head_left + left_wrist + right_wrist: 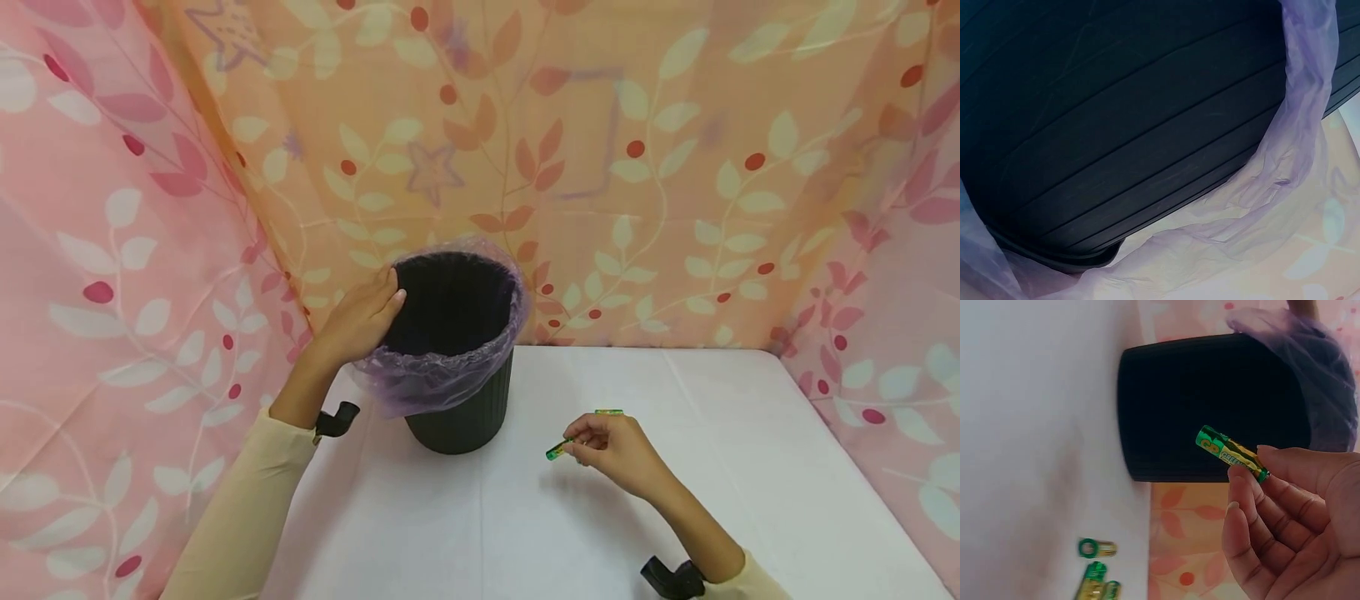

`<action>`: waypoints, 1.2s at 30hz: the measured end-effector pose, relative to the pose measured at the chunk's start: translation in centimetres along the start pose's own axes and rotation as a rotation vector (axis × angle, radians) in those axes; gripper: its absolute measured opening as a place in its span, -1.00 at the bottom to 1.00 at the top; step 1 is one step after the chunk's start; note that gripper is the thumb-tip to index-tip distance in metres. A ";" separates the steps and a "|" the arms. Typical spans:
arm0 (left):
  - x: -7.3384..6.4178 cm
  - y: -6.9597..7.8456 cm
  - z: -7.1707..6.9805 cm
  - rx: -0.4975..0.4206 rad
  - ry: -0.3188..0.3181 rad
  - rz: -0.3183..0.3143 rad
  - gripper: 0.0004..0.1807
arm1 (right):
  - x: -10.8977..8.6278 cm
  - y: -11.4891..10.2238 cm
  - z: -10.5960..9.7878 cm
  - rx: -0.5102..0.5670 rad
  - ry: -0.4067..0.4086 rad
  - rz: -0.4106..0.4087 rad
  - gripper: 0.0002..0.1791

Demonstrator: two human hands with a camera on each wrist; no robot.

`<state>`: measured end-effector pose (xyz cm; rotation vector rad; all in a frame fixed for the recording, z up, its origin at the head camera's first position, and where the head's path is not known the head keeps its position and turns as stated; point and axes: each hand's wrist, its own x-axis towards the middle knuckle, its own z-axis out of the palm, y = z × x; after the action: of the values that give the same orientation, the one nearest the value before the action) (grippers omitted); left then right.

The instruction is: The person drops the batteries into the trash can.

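A black ribbed trash bin (461,425) stands upright on the white table, a translucent purple bag (435,383) folded over its rim. My left hand (363,312) grips the left side of the rim over the bag; its fingers are out of sight in the left wrist view. Between thumb and fingertips, my right hand (615,450) pinches a green and gold battery (1232,453) above the table, to the right of the bin. Three more such batteries lie on the table, among them a battery (1096,548) seen end-on and a battery (1091,581) below it.
The white table (712,467) meets an orange leaf-patterned curtain (585,250) at the back. Pink patterned curtains flank the left and right sides. The bin's open mouth faces up, its inside dark.
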<state>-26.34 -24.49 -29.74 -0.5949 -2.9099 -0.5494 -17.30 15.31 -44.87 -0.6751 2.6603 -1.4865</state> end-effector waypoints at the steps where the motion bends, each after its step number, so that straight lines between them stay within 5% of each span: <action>1: 0.0 0.0 0.0 0.002 -0.002 0.002 -0.31 | 0.1 -0.4 -0.2 -0.006 -0.004 -0.014 -0.91; 16: 0.4 0.2 -0.4 0.006 -0.015 0.010 -0.31 | 3.0 -6.3 -3.6 -0.136 0.029 -0.158 -0.92; 36: -0.1 0.1 -0.1 -0.003 -0.016 -0.007 -0.31 | 8.3 -15.8 -6.9 -0.114 -0.039 -0.254 -0.92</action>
<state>-26.22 -24.47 -29.58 -0.5920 -2.9283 -0.5522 -20.66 10.59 -26.68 -1.0744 2.7296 -1.3596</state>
